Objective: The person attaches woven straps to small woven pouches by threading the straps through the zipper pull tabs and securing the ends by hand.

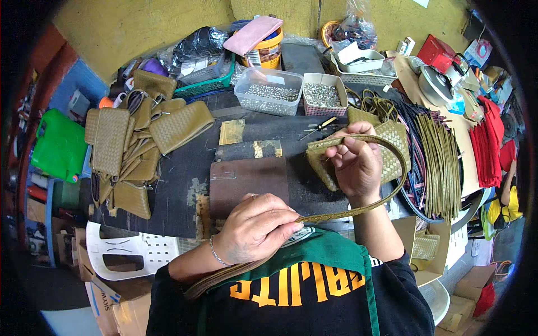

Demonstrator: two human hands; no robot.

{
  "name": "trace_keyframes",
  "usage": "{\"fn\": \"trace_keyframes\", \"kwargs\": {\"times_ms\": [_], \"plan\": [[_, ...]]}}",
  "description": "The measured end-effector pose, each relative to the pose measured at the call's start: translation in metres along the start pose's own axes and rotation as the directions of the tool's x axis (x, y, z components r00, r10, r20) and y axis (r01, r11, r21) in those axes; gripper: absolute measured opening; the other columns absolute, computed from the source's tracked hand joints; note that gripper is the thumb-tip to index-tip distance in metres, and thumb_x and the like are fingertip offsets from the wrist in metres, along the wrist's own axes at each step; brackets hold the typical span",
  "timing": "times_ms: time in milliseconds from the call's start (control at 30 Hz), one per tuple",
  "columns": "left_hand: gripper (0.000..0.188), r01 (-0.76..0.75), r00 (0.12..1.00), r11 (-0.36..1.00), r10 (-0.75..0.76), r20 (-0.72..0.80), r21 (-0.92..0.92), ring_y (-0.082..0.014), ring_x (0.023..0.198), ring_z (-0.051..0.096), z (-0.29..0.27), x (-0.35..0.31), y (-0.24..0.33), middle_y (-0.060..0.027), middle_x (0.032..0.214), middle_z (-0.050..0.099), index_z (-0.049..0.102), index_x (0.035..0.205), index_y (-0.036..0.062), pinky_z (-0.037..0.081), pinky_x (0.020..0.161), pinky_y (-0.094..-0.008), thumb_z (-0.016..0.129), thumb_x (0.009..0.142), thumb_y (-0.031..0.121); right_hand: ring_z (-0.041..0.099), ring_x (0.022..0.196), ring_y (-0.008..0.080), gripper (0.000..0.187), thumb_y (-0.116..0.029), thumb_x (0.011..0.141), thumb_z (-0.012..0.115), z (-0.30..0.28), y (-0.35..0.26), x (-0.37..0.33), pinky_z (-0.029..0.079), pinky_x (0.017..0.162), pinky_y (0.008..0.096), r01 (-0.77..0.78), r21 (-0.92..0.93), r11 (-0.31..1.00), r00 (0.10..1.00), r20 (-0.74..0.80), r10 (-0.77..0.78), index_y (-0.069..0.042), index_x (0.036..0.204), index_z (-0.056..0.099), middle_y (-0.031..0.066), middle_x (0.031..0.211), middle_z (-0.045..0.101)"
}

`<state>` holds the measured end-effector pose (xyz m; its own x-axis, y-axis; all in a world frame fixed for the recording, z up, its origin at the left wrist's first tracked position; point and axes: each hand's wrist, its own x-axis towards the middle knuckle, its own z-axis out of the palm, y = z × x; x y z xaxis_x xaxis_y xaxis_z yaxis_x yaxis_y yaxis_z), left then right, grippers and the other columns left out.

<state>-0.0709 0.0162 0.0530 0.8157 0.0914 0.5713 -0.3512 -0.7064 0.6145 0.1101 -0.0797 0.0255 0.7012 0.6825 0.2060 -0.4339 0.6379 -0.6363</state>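
Observation:
A long, narrow olive strap (348, 213) curves in a wide loop between my two hands. My left hand (255, 228) is closed on one part of it low in front of my apron, and more of the strap trails below that wrist. Higher up on the right, my right hand (358, 165) pinches the strap near its other end, thumb against fingers. Behind this hand lie olive woven pouches (394, 147), partly hidden by it. A brown flat pad (246, 179) rests on the black worktable just beyond my left hand.
Olive woven pouches (112, 140) are heaped at the left. Metal fittings fill a clear tub (269, 106) and a smaller box (324, 103) at the back. A thin yellow-and-black-handled tool (320, 126) lies before them. Bundled olive straps (440, 165) hang at the right; a white plastic chair (159, 249) stands lower left.

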Motion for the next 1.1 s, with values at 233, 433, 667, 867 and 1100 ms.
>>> {"fn": "trace_keyframes", "kwargs": {"times_ms": [233, 433, 667, 867, 1100], "plan": [[0.017, -0.068, 0.998, 0.968, 0.065, 0.022, 0.241, -0.0146, 0.071, 0.054, -0.001, -0.003, -0.003, -0.0021, 0.077, 0.054, 0.059, 0.078, 0.004, 0.036, 0.063, -0.025, 0.066, 0.062, 0.008, 0.059, 0.078, 0.0187, 0.014, 0.004, 0.076, 0.055, 0.012, -0.004, -0.022, 0.048, 0.063, 0.0227, -0.192, -0.23, 0.954, 0.954, 0.183, 0.236, -0.001, 0.085, 0.046, 0.0147, 0.09, 0.057], [0.021, -0.154, 0.988, 0.924, 0.141, 0.063, 0.35, -0.0138, 0.073, 0.054, -0.001, -0.008, -0.009, -0.0013, 0.08, 0.052, 0.06, 0.08, 0.0042, 0.036, 0.063, -0.0251, 0.065, 0.061, 0.01, 0.057, 0.078, 0.014, 0.018, 0.009, 0.073, 0.057, 0.016, 0.0, -0.058, 0.048, 0.069, 0.0235, -0.124, -0.359, 0.925, 0.952, 0.219, 0.212, -0.001, 0.082, 0.044, 0.0141, 0.087, 0.057], [0.022, -0.152, 0.987, 0.918, 0.124, 0.1, 0.365, -0.0142, 0.075, 0.054, -0.001, -0.013, -0.011, -0.001, 0.079, 0.051, 0.059, 0.082, 0.0048, 0.036, 0.063, -0.0251, 0.065, 0.061, 0.011, 0.056, 0.08, 0.0126, 0.011, 0.004, 0.077, 0.054, 0.019, 0.008, -0.065, 0.047, 0.07, 0.0219, -0.244, -0.283, 0.928, 0.93, 0.204, 0.306, 0.001, 0.084, 0.046, 0.012, 0.089, 0.057], [0.024, -0.138, 0.988, 0.918, 0.1, 0.12, 0.371, -0.0149, 0.076, 0.054, -0.002, -0.014, -0.012, -0.0014, 0.08, 0.052, 0.058, 0.083, 0.0043, 0.038, 0.064, -0.0253, 0.064, 0.062, 0.011, 0.056, 0.085, 0.0148, 0.01, 0.005, 0.077, 0.052, 0.018, 0.009, -0.068, 0.047, 0.074, 0.0237, -0.199, -0.33, 0.923, 0.931, 0.23, 0.283, 0.001, 0.081, 0.044, 0.0163, 0.092, 0.057], [0.02, -0.115, 0.989, 0.912, 0.066, 0.133, 0.395, -0.0147, 0.076, 0.055, -0.003, -0.012, -0.009, -0.0024, 0.079, 0.053, 0.058, 0.083, 0.0035, 0.039, 0.063, -0.0248, 0.063, 0.065, 0.011, 0.056, 0.082, 0.0132, 0.011, 0.003, 0.077, 0.054, 0.016, 0.008, -0.069, 0.048, 0.071, 0.0226, -0.059, -0.458, 0.887, 0.939, 0.275, 0.205, 0.0, 0.081, 0.044, 0.0152, 0.089, 0.058]]}}
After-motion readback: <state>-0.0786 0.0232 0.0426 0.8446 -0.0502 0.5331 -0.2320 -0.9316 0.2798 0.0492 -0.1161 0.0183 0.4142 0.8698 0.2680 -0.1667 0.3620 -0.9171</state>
